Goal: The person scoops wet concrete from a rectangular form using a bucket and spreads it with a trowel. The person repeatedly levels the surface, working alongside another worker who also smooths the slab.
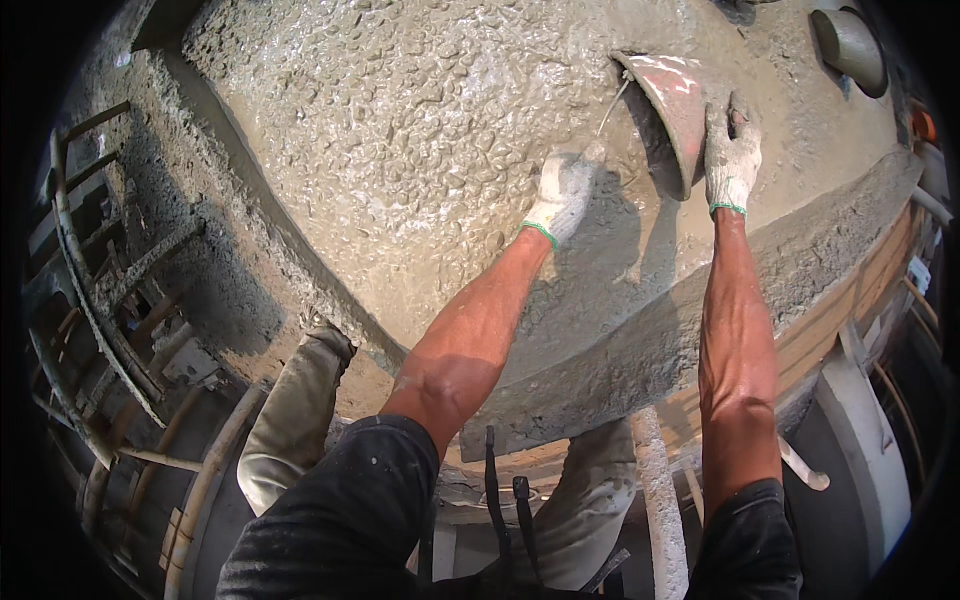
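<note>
A pan (pixel 681 115) with a worn red-and-white surface lies tilted on wet, lumpy cement (pixel 390 150). My left hand (pixel 565 190), in a white knit glove, is closed around a thin cord or rod (pixel 611 105) that runs up to the pan's upper left corner. My right hand (pixel 733 155), also gloved, grips the pan's right side, with part of its fingers curled at the edge. Dark shadow falls on the cement below the pan.
A concrete ledge (pixel 610 360) borders the cement at the front. My legs (pixel 300 410) are below it. Wooden poles (pixel 215 470) form scaffolding at left. A grey bucket (pixel 845 55) sits at upper right, near an orange object (pixel 923 125).
</note>
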Demonstrator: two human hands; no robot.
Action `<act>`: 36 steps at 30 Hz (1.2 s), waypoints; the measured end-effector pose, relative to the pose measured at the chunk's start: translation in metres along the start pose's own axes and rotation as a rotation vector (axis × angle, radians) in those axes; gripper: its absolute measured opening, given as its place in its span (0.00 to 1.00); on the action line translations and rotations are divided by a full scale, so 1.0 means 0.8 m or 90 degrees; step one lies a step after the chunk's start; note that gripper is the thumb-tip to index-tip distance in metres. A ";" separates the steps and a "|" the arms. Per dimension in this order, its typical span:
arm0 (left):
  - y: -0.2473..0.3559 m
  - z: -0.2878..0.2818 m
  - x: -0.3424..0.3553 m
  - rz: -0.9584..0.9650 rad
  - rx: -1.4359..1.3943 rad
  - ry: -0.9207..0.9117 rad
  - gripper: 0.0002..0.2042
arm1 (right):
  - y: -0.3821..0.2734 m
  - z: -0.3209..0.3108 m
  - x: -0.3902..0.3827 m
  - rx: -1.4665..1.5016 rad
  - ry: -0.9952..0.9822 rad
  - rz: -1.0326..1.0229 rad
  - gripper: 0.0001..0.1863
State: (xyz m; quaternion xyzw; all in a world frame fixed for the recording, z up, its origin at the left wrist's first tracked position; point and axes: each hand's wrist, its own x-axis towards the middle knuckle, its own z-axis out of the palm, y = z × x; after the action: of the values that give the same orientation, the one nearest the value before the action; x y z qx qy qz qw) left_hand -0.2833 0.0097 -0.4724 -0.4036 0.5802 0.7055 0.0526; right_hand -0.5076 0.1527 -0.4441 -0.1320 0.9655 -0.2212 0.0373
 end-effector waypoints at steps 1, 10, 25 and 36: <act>-0.009 -0.028 -0.010 -0.052 -0.051 -0.005 0.20 | -0.024 0.012 -0.013 0.035 -0.040 0.026 0.36; -0.052 -0.066 -0.241 -0.243 -0.743 0.282 0.13 | -0.145 0.113 -0.166 0.070 -0.332 -0.297 0.27; 0.022 -0.007 -0.235 -0.226 -0.563 0.215 0.18 | -0.001 -0.196 -0.334 0.139 -0.380 0.327 0.19; 0.158 -0.200 -0.357 -0.229 -0.376 0.214 0.11 | 0.014 -0.556 -0.517 0.059 -0.413 0.505 0.20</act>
State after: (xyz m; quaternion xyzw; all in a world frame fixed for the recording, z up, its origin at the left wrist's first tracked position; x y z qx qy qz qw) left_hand -0.0796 -0.0563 -0.1947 -0.6070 0.2721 0.7456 -0.0391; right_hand -0.1699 0.4605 -0.0438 0.1843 0.8693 -0.1804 0.4216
